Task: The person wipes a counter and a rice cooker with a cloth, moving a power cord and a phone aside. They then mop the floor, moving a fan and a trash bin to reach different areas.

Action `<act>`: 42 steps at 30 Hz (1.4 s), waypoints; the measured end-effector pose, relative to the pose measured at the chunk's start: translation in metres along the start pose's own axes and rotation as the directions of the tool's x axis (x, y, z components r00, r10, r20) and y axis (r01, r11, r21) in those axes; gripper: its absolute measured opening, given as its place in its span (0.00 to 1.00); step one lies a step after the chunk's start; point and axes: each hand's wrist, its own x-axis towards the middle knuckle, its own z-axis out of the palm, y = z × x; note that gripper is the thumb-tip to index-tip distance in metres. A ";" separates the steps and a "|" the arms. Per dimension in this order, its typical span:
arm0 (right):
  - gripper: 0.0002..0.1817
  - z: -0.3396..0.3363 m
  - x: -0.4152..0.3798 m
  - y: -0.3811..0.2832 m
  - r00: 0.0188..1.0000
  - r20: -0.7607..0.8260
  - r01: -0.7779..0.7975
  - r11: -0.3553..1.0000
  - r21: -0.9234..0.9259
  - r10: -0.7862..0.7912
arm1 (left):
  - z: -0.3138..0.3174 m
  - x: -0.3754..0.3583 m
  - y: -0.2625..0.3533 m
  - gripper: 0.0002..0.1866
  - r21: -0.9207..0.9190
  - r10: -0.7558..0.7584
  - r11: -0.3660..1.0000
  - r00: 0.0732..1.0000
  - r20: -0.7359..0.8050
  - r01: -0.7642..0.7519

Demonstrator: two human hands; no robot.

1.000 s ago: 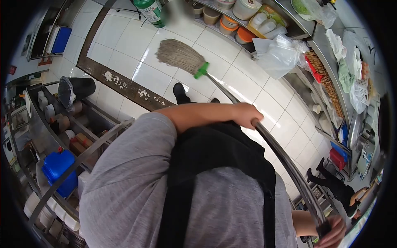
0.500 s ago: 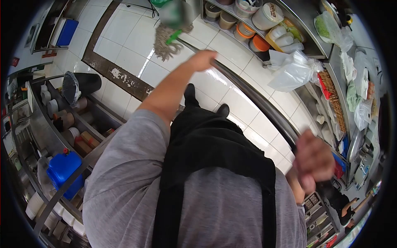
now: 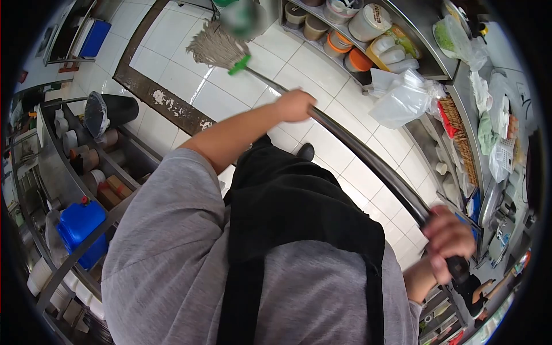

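Observation:
A mop runs diagonally across the head view. Its grey string head (image 3: 215, 46) spreads on the white tiled floor at the top, fixed in a green clamp (image 3: 240, 65). My left hand (image 3: 295, 106) is closed around the dark handle (image 3: 368, 155) at its upper part in view. My right hand (image 3: 449, 237), slightly blurred, wraps the handle near its end, and the dark tip pokes out below the fingers. My shoes (image 3: 306, 152) stand on the floor just beneath the handle.
Steel shelving (image 3: 425, 43) with tubs lines the right, and plastic bags (image 3: 402, 103) hang from it. On the left are a black bin (image 3: 121, 112), a steel rack and a blue jug (image 3: 83, 230). A worn dark floor strip (image 3: 161, 100) crosses the tiles. Another person (image 3: 474, 293) is at lower right.
Both hands have moved down and to the right with the handle, toward my body. The mop strings now fan out to the left of the clamp.

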 end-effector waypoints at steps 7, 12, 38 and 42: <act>0.12 -0.058 -0.074 -0.091 0.869 -0.019 0.492 0.861 0.131 -0.494 | 0.050 0.006 0.154 0.11 -0.385 0.203 0.914 0.966 0.160 -0.129; 0.19 -0.012 -0.004 -0.089 0.857 0.111 0.452 0.838 0.305 -0.503 | 0.039 -0.009 0.148 0.10 -0.410 0.231 0.897 0.966 0.118 -0.165; 0.13 0.269 0.243 0.216 1.000 -0.004 0.013 0.999 0.047 -0.013 | -0.167 -0.123 -0.255 0.37 0.114 -0.671 0.694 0.697 -0.254 0.710; 0.12 0.183 0.184 0.133 0.996 0.092 0.002 0.997 -0.081 0.006 | -0.122 -0.109 -0.221 0.27 -0.020 -0.368 0.920 0.841 -0.396 0.392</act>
